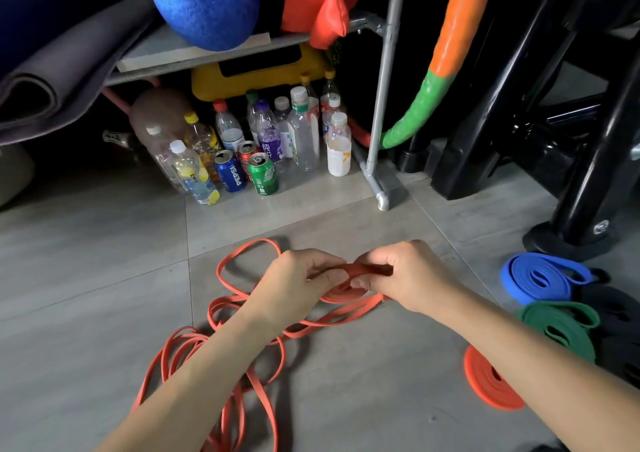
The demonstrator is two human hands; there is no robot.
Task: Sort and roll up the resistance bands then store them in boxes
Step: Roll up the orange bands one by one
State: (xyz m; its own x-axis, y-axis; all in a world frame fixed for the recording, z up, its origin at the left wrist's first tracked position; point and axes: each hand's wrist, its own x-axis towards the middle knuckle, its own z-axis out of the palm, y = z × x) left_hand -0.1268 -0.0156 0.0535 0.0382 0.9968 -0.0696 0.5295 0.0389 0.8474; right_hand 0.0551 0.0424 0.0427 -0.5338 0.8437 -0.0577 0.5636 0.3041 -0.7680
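On the floor (104, 278) before the bottles (304, 133), the orange band (341, 294), judged limp and springy, was pinched at its coil by the left hand (298, 280) and right hand (407, 271).

A dull grey metal finish is shown by the rack post (381, 105). Left of the post, clear glossy plastic is seen in the bottles (304, 133) and shiny printed metal in the cans (230, 171). Up and left of it, a rough, fuzzy surface is shown by the blue ball (204, 1), faintly sheened cloth by the red-orange bag (322, 5), and soft matt material by the grey mat (69, 64). Right of the post, the hoop (446, 43) is wrapped in glossy tape and the black frame (519, 105) is coated in glossy paint. Below the post, the floor (86, 278) is laid in matt grey tile. There, smooth matt rubber is seen in the loose orange band (343, 294), the blue roll (540, 278), the green roll (561, 327) and the orange roll (485, 379).
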